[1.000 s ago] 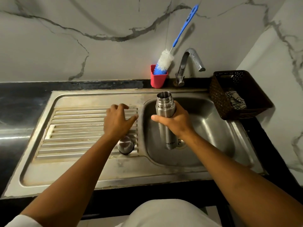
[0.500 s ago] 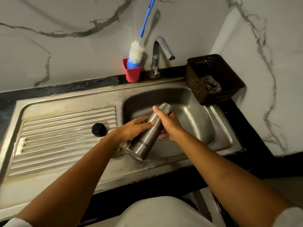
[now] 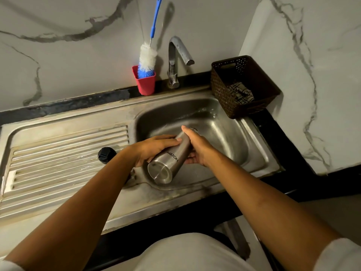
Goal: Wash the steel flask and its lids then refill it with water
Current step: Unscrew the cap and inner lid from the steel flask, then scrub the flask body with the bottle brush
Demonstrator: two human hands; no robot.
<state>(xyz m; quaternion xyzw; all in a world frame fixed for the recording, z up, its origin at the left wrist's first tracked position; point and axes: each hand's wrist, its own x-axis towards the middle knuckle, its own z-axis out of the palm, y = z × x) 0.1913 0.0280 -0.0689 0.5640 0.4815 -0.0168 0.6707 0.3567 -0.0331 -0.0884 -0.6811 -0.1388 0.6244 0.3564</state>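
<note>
Steel flask (image 3: 170,161) lies tipped over the sink basin (image 3: 230,137), its base toward you and its open mouth pointing down and away toward the drain. It is uncapped, and the wet streak across the back of the basin suggests you are pouring out what it held. Your left hand (image 3: 154,147) wraps over the upper side of the body, fingers curled round it. Your right hand (image 3: 199,149) grips nearer the neck, thumb along the top and fingers curled underneath. Between them the flask hangs above the basin.

One black lid (image 3: 106,155) sits on the ribbed drainboard (image 3: 58,153), just beside your left forearm; any second lid is out of sight. I judge you are early in the job: opened and being emptied, with no sign of scrubbing. The bottle brush (image 3: 147,57) stands in the red cup (image 3: 146,85) behind the sink, and no stream shows from the tap (image 3: 176,55). Left to do: wash the flask inside and out, wash the lids, rinse, refill. A brown basket (image 3: 224,90) holding a checked cloth (image 3: 241,93) sits at the right corner.
</note>
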